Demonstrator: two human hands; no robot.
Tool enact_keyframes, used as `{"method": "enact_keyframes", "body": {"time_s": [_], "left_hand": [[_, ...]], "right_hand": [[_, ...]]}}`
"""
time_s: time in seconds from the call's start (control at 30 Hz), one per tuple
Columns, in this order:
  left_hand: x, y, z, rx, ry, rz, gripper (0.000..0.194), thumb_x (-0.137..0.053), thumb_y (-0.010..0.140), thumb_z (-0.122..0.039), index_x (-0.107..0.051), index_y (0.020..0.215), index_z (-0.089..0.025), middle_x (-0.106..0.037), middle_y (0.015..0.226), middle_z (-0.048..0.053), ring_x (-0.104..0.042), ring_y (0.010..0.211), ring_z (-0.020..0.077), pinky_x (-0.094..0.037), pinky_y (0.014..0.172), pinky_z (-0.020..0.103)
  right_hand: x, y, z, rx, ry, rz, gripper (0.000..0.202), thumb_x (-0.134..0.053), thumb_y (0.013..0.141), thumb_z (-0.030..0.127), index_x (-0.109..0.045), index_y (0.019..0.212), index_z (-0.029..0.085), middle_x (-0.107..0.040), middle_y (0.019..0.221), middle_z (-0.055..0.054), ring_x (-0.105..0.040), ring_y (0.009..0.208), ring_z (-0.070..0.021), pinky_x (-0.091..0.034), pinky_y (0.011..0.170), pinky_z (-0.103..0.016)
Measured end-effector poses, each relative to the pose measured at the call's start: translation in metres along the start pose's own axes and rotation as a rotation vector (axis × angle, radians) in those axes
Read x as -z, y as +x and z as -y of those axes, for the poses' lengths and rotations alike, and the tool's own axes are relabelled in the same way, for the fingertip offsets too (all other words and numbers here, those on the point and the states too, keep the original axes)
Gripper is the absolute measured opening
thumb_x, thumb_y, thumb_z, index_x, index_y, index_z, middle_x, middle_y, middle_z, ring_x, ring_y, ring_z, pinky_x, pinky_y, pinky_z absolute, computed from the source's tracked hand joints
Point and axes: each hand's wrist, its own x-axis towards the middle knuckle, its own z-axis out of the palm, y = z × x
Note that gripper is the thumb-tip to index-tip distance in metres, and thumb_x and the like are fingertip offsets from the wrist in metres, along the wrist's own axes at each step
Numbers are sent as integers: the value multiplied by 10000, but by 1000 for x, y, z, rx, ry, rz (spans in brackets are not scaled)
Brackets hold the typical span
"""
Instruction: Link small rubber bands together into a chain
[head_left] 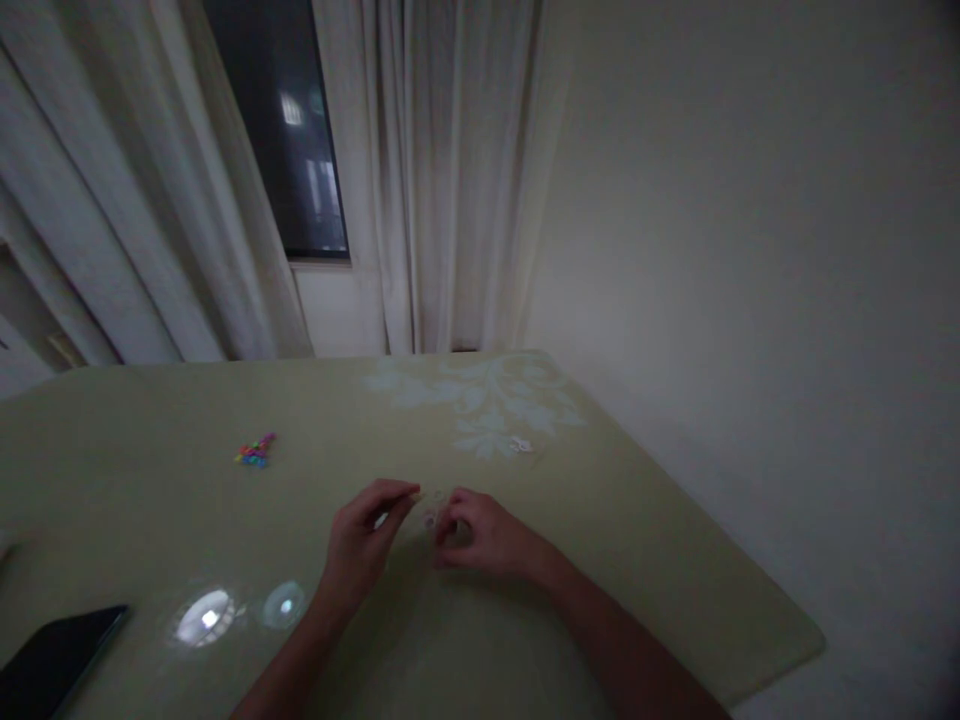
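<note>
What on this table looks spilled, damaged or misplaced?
Nothing stands out. The small colourful pieces lie in one cluster, and the bright spots on the glossy table look like reflections, not spills. Tiny items between left hand and right hand are too blurred to judge.

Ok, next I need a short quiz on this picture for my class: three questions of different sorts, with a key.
1. True or false: the left hand is nearer the colourful pile than the right hand is.
2. What lies at the picture's lower left corner? a) a red cup b) a dark flat object c) a white plate
3. What shows in the gap between the two hands?

Key: 1 true; 2 b; 3 small pale pieces, too blurred to identify.
</note>
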Motion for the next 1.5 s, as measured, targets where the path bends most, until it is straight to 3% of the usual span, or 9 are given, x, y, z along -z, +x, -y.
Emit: {"method": "enact_keyframes", "body": {"time_s": [0.1, 0.27, 0.43, 0.5, 0.73, 1.07, 1.17, 1.33, 1.5], "left_hand": [[1, 1, 1, 35, -9, -16, 135, -740, 862, -343, -802, 890, -227, -815, 844, 40, -767, 751, 182, -625, 698, 250], [2, -1, 4, 92, -38, 15, 127, -740, 843, -315, -816, 896, -228, -839, 861, 50, -791, 760, 202, -646, 708, 272], [3, -1, 3, 79, -79, 128, 133, -745, 848, -304, -851, 914, -256, -852, 951, 59, -813, 842, 232, -666, 786, 320], [1, -2, 1, 51, -96, 158, 131, -742, 862, -304, -856, 918, -271, -849, 1000, 62, -814, 896, 246, -665, 826, 347], [-11, -7, 1, -47, -88, 119, 137, -738, 891, -340, -860, 908, -278, -840, 976, 75, -791, 870, 233, -649, 779, 332], [-14, -10, 2, 5, -28, 141, 111, -707, 905, -299, -795, 937, -238, -799, 859, 34, -752, 776, 182, -600, 708, 254], [-4, -3, 8, 73, 6, 103, 173, -690, 917, -372, -768, 968, -226, -815, 894, 46, -773, 815, 203, -615, 759, 286], [30, 16, 33, 72, 310, -108, 231, -671, 890, -419, -793, 955, -234, -827, 907, 58, -774, 781, 237, -611, 744, 323], [43, 19, 45, -42, 549, 5, 258, -556, 923, -287, -807, 892, -237, -800, 940, 98, -741, 871, 278, -587, 793, 377]], "right_hand": [[-1, -4, -1, 55, -144, 131, 125, -787, 776, 116, -747, 849, 209, -660, 1054, -32, -628, 940, -190, -468, 868, -284], [-5, -4, 2, 36, -274, 158, 127, -788, 757, 172, -673, 810, 188, -636, 998, -47, -600, 904, -211, -464, 815, -292], [-1, 1, 4, -19, 91, -85, 33, -635, 922, 223, -639, 922, 190, -547, 935, -8, -538, 826, -150, -435, 754, -252], [0, 3, 5, -27, 236, -149, 159, -593, 977, 332, -616, 913, 188, -516, 894, 0, -504, 795, -146, -417, 721, -253], [-5, 5, 9, -62, 418, -134, 469, -572, 954, 660, -574, 881, 197, -480, 822, 19, -451, 740, -142, -368, 671, -265], [-10, 8, 0, -146, 623, -130, 452, -696, 881, 630, -645, 895, 181, -509, 748, 30, -434, 661, -120, -340, 615, -251], [-8, 11, -5, -192, 596, -227, 438, -705, 875, 609, -704, 934, 174, -566, 761, 12, -473, 675, -131, -354, 619, -255], [-1, 16, -17, -255, 508, -387, 391, -706, 863, 547, -747, 928, 163, -677, 820, -33, -562, 740, -163, -418, 694, -285], [-1, 16, -24, -243, 467, -418, 361, -706, 866, 509, -760, 932, 158, -719, 876, -62, -621, 817, -188, -451, 761, -306]]}}
